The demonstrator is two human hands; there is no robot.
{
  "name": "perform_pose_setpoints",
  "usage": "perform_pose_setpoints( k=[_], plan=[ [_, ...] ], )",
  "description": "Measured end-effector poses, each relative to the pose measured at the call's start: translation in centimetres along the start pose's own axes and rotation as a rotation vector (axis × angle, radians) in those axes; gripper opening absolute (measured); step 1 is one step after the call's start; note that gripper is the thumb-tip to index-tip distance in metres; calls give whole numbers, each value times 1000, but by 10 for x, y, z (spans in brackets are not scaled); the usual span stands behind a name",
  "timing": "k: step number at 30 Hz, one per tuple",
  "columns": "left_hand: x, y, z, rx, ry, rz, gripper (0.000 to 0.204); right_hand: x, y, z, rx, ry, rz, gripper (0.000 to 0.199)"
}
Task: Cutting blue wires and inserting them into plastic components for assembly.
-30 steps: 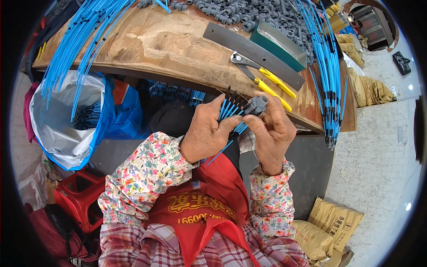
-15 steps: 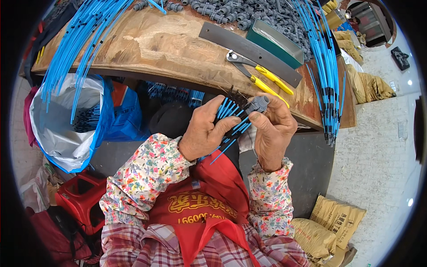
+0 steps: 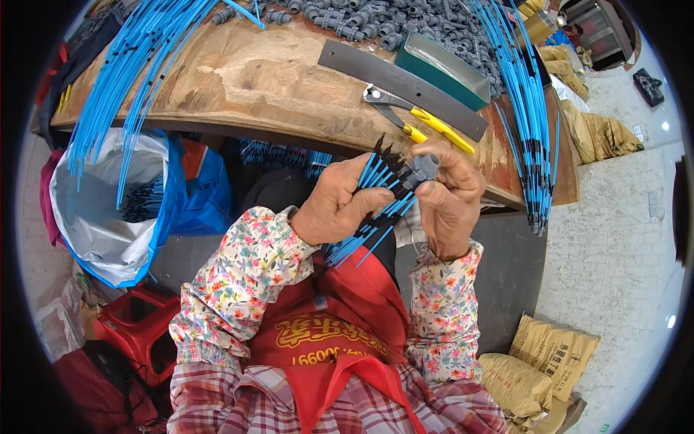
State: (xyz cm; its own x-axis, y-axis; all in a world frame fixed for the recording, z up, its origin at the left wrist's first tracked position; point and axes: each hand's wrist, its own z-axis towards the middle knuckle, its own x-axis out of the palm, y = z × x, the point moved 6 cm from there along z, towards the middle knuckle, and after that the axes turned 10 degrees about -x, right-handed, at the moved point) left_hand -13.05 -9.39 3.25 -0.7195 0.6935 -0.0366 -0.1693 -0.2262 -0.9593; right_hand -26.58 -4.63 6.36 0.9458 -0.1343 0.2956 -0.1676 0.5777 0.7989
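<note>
My left hand (image 3: 338,206) grips a bundle of thin blue tubes with black tips (image 3: 376,206), held slanted in front of my chest. My right hand (image 3: 448,195) pinches a small grey plastic fitting (image 3: 426,165) against the black tips at the top of that bundle. Both hands hover just below the front edge of a worn wooden workbench (image 3: 253,79). Yellow-handled pliers (image 3: 412,119) lie on the bench right above my hands.
Long blue tubes (image 3: 119,87) drape over the bench's left end, and more blue tubes (image 3: 528,108) hang at its right. A heap of grey fittings (image 3: 390,22), a green tin (image 3: 441,69) and a grey metal strip (image 3: 401,87) sit behind. A white-lined blue bag (image 3: 116,210) stands left; tan sacks (image 3: 542,362) lie right.
My hands have stayed almost in place. The right hand's fingers have shifted slightly on the grey fitting at the tube tips.
</note>
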Motion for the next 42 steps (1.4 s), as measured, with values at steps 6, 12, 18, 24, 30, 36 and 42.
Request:
perform_pose_setpoints(
  k=[6, 12, 18, 24, 30, 36, 42],
  plan=[
    [3, 13, -4, -116, 61, -220, 31, 3, -6, 5, 69, 88, 69, 35],
    [5, 9, -5, -94, -7, -276, 25, 2, -8, 1, 131, 51, 46, 39],
    [4, 5, -2, -40, 17, -172, 21, -1, -9, -3, 138, 16, 22, 40],
    [8, 10, -3, -250, 209, -474, 27, 2, 12, 3, -76, 205, -238, 36],
    [15, 8, -7, -309, 277, -509, 32, 5, 17, 2, -111, 252, -187, 36],
    [19, 7, -7, -317, 300, -459, 26, 3, 23, 3, -151, 280, -240, 38],
    [21, 3, -7, -346, 278, -462, 26, 3, 29, 0, -146, 309, -409, 43]
  ],
)
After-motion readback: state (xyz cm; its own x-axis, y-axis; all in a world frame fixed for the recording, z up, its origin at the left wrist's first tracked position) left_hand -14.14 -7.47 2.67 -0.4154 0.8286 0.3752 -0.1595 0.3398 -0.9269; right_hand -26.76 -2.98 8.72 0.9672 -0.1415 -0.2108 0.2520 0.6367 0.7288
